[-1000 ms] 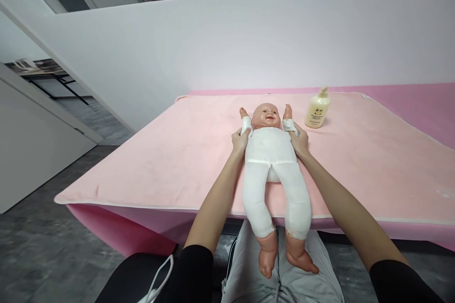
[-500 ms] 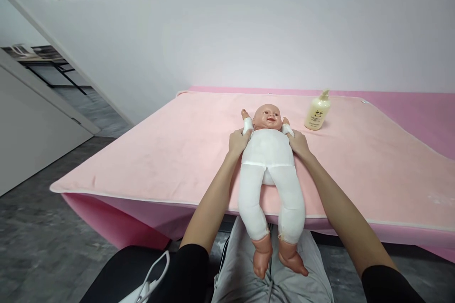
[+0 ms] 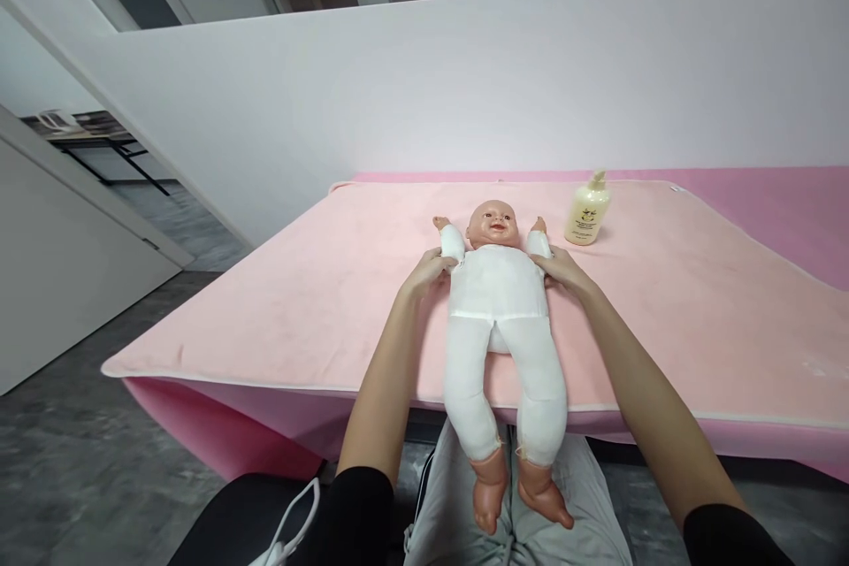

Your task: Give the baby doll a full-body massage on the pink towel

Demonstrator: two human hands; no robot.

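Observation:
A baby doll (image 3: 499, 283) in a white cloth body lies face up, its bald head (image 3: 493, 225) toward the wall and its brown feet (image 3: 489, 488) hanging past the table's near edge over my lap. My left hand (image 3: 428, 272) is closed around the doll's arm on the left side, near the shoulder. On the other side, my right hand (image 3: 563, 270) grips the doll's other arm, thumb and fingers around the white sleeve. Both doll arms point up and outward beside the head. My fingertips are partly hidden behind the arms.
A pale yellow pump bottle (image 3: 587, 214) stands right of the doll's head. A pink blanket (image 3: 298, 301) with white edging covers the table, over a darker pink cloth (image 3: 796, 221). Behind rises a white wall (image 3: 464, 88). A white cable (image 3: 292, 526) lies at lower left.
The doll's arms have spread outward, the left-side one most, and my left hand has moved left with it. The bottle stays in place; the camera view has tilted slightly.

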